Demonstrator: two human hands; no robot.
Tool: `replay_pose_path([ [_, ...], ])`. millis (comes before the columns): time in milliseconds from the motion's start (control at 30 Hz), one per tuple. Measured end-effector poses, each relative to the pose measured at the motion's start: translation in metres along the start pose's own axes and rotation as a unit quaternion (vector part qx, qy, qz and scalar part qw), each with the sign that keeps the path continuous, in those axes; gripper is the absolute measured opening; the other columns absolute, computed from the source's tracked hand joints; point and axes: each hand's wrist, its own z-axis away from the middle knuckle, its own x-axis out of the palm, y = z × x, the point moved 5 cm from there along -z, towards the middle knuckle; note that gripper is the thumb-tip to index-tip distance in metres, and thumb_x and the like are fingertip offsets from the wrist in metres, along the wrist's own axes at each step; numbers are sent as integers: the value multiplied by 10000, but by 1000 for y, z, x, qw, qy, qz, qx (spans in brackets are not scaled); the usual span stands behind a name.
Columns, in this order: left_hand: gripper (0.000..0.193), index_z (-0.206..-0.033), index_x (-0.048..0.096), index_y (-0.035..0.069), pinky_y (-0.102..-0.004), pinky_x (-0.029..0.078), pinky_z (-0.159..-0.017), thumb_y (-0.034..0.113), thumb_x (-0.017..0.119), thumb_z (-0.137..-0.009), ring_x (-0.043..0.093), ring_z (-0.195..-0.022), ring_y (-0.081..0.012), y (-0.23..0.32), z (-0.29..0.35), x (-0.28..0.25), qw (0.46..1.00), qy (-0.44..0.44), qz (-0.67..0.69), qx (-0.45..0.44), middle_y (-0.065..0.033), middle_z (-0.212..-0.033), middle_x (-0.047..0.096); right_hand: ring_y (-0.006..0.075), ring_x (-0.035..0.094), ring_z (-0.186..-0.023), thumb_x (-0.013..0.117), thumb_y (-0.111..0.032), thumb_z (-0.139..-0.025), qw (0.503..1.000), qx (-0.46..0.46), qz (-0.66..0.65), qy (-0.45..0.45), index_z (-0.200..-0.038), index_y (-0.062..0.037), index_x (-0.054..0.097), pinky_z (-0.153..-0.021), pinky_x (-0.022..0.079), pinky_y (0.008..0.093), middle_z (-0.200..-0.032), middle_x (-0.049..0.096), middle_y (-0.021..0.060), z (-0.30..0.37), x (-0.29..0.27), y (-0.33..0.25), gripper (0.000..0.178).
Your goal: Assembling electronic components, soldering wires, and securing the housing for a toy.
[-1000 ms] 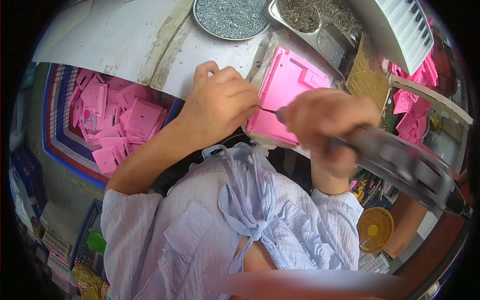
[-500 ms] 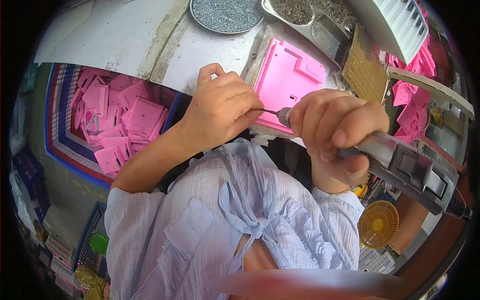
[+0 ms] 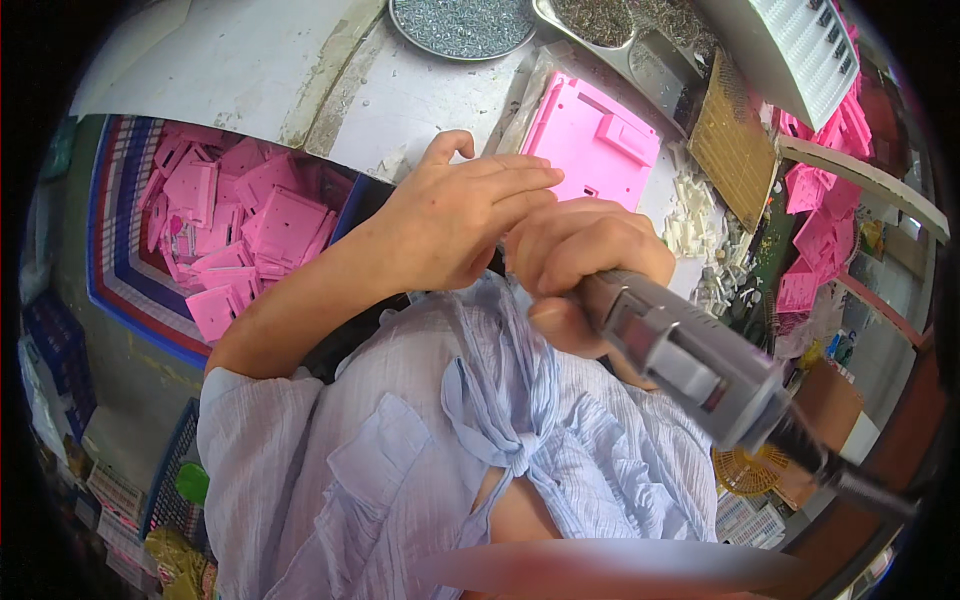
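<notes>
A pink plastic panel (image 3: 605, 145) with a raised block and a small slot lies on the white worktable in front of me. My right hand (image 3: 590, 260) is wrapped round a grey and black electric screwdriver (image 3: 690, 365), whose cord runs off at the lower right. Its bit is hidden behind my hands. My left hand (image 3: 450, 215) is beside it, fingers stretched over the panel's near-left part and one finger raised and bent. Nothing shows in the left fingers, though the thumb is mostly hidden.
A round metal tray (image 3: 466, 57) of silver screws and a divided tray (image 3: 652, 85) of darker screws stand behind. Small white pieces (image 3: 695, 220) lie by a brown board (image 3: 735, 145). At left, a blue-rimmed crate (image 3: 150, 325) holds pink parts; more pink parts (image 3: 825, 235) are at right.
My right hand has moved left with the screwdriver, close against my left hand. The left fingers, earlier pinched at the bit's tip, have straightened. The white pieces have come into view.
</notes>
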Motion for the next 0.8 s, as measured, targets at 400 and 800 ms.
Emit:
replay_pose_path([
  [400, 389, -1178, 687, 82, -464, 355, -997, 68, 677, -790, 608, -1198, -246, 22, -38, 0, 999, -15, -47, 15, -67, -1294, 665, 126, 430, -508, 683, -308, -1008, 987, -41, -53, 147, -1124, -22, 585, -583, 455, 354, -580, 478, 5, 29, -121, -70, 325],
  [800, 366, -1188, 724, 141, -447, 300, -1003, 215, 739, -830, 590, -1203, -164, 29, -71, 42, 981, -4, -193, -3, 16, -1277, 670, 146, 448, -540, 630, -250, -1014, 971, -17, 12, 240, -1065, -24, 563, -611, 471, 360, -583, 436, 3, 59, -165, -10, 241],
])
